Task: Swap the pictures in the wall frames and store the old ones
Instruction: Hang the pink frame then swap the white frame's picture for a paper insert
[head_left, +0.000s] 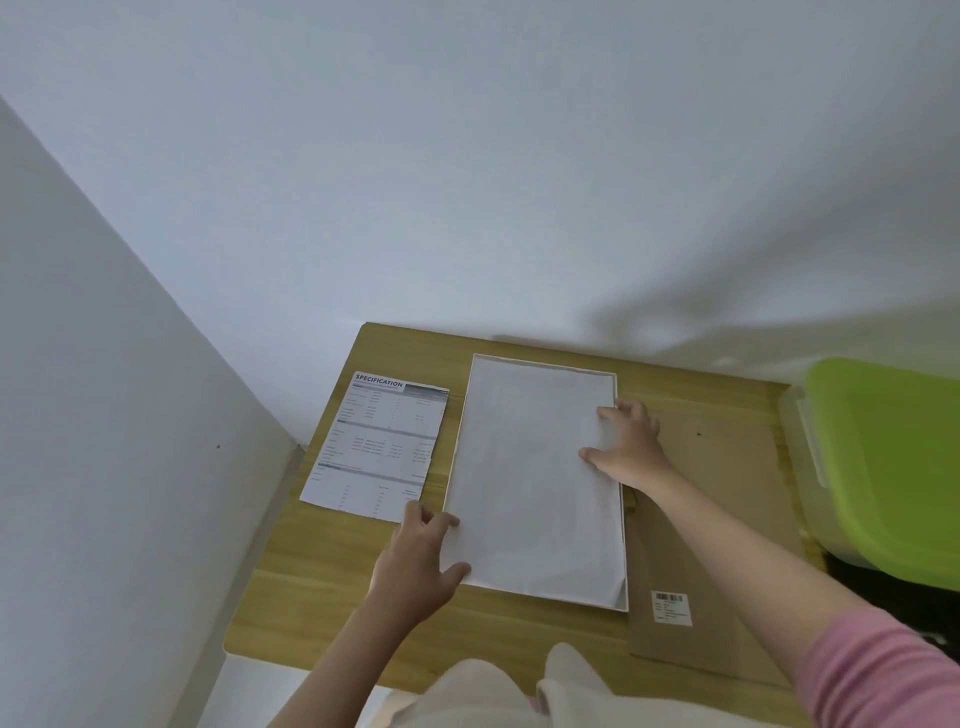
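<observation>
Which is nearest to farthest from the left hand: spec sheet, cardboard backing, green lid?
From the left hand:
1. Spec sheet, just above the fingertips, on the left.
2. Cardboard backing, right of the white frame.
3. Green lid, far right, on the bin.

Around the white frame (535, 483) we've got a bit of room: bare table (291, 587) on its near-left, a thin strip behind it before the wall (467, 182). Left is blocked by the spec sheet (376, 449), right by flat cardboard (727, 519), and beyond that the green-lidded bin (883, 457).
</observation>
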